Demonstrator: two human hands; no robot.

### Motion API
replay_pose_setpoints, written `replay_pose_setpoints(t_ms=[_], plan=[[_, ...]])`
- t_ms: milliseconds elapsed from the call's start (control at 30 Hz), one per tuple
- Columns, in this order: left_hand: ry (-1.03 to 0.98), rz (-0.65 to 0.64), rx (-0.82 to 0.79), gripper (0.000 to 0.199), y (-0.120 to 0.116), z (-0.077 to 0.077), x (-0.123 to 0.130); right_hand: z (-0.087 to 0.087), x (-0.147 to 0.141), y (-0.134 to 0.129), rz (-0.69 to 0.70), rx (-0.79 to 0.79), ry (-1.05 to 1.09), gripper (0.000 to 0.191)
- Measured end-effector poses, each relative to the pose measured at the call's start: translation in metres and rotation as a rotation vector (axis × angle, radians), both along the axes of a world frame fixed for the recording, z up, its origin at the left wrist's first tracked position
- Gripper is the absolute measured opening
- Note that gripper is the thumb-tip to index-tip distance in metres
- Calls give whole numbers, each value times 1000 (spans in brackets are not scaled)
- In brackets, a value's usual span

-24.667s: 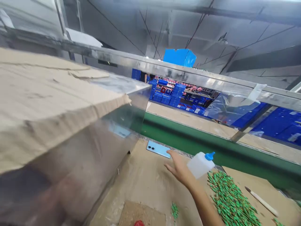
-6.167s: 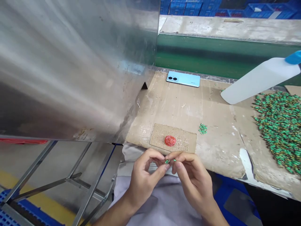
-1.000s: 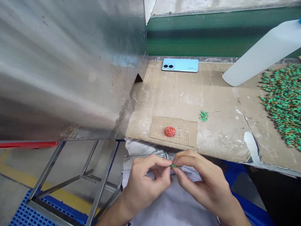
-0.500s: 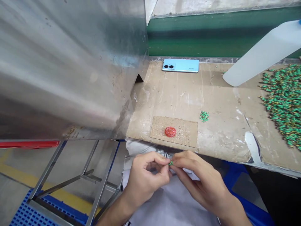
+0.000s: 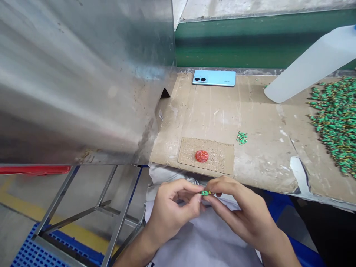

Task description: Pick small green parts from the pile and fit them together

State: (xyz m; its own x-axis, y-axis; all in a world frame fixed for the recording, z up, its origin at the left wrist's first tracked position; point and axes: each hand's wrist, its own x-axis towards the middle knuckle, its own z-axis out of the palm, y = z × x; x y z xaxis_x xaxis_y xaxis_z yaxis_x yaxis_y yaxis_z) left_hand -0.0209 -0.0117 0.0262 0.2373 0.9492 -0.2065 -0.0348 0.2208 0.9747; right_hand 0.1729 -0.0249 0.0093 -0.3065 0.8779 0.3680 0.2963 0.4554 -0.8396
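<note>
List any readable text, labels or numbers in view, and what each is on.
Nothing can be read.
Pale blue phone: small mark on its back, too small and blurred to read.
White plastic bottle: no print shows.
Small green part: any marking is too small to tell.

A factory assembly line (green conveyor belt [image 5: 244, 50], cardboard-covered workbench [image 5: 267, 163])
</note>
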Motion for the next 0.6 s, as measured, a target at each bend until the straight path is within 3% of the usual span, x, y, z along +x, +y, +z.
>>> replay_pose_setpoints(t_ms=[367,600], plan=[[-37,12,-163,12,0,-6,4,2,-3,0,49,-100,-4,6],[-21,19,-98,12,1,-7,8,-3,-1,0,47,-71,25,8]])
